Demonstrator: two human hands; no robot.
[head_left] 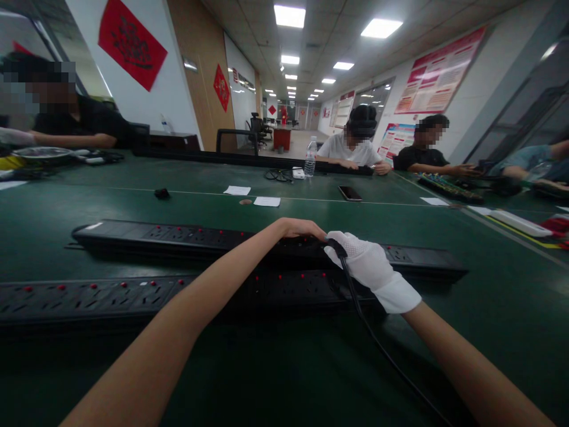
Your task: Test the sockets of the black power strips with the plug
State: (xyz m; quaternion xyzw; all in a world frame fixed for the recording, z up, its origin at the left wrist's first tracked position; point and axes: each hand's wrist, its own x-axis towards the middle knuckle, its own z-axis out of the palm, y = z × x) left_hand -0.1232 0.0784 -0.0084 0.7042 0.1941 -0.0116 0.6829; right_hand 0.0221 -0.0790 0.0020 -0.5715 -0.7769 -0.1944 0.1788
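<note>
Two long black power strips with red switches lie across the green table, the far strip (pixel 208 237) behind the near strip (pixel 93 299). My right hand (pixel 360 261), in a white glove, is closed on a black plug (pixel 338 248) over the far strip. From the plug a black cable (pixel 377 344) runs down to the bottom edge. My bare left hand (pixel 304 228) arches over the far strip, its fingertips beside the plug. Its fingers are partly hidden, and I cannot make out whether they hold anything.
Beyond the strips on the green table (pixel 186 210) are paper slips (pixel 267 201), a phone (pixel 350 193), a water bottle (pixel 310 157) and a small black object (pixel 162 193). Several people sit around the table. A circuit board (pixel 448 187) lies at the right.
</note>
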